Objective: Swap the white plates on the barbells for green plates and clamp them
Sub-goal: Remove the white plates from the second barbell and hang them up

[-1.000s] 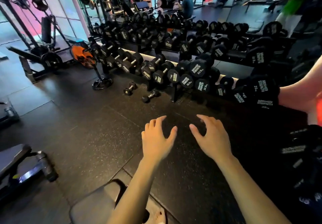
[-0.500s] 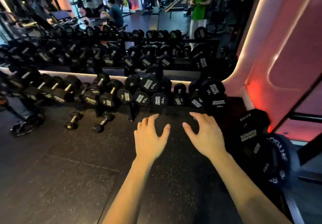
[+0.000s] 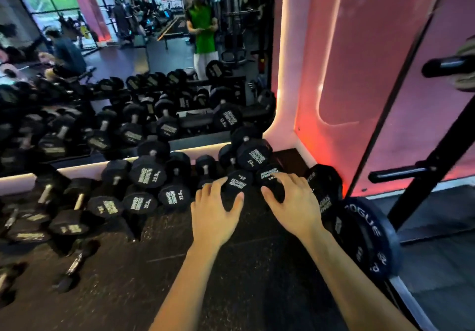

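Observation:
My left hand (image 3: 214,212) and my right hand (image 3: 293,202) are held out side by side over the dark rubber floor, fingers spread and loosely bent, holding nothing. A dark plate (image 3: 370,240) with Rogue lettering stands on edge at the right, close to my right forearm. At the upper right, the black end of a bar (image 3: 447,66) sticks into view beside a tan plate edge (image 3: 465,47). I see no white or green plate and no clamp.
A low rack of black hex dumbbells (image 3: 146,176) runs along a mirrored wall ahead, with small dumbbells (image 3: 74,266) loose on the floor at left. A black rack upright (image 3: 437,166) and peg (image 3: 401,173) stand right. A person in green (image 3: 203,29) appears in the mirror.
The view has swung right along the dumbbell rack, bringing the pink lit wall, rack upright and dark plate into sight. Both hands keep the same outstretched pose.

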